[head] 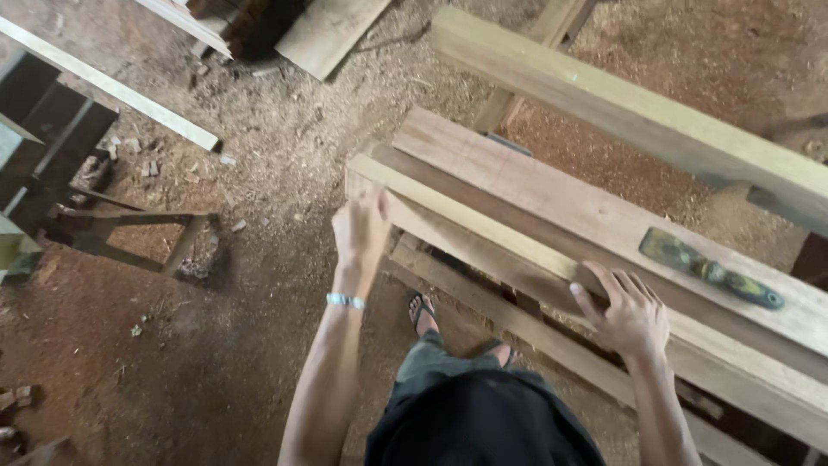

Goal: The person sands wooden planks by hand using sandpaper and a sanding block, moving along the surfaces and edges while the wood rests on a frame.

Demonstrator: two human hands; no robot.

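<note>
Sawdust-strewn dirt floor [259,173] with scattered planks [112,86] and a dark wooden frame [121,233].

A woodworking shop: sawdust [285,129] covers the dirt floor, with planed beams [604,103] and offcut planks [332,30] lying about.

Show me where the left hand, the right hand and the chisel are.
left hand [360,229], head view, back of hand.
right hand [628,312], head view, back of hand.
chisel [711,270], head view, middle of the tool.
</note>
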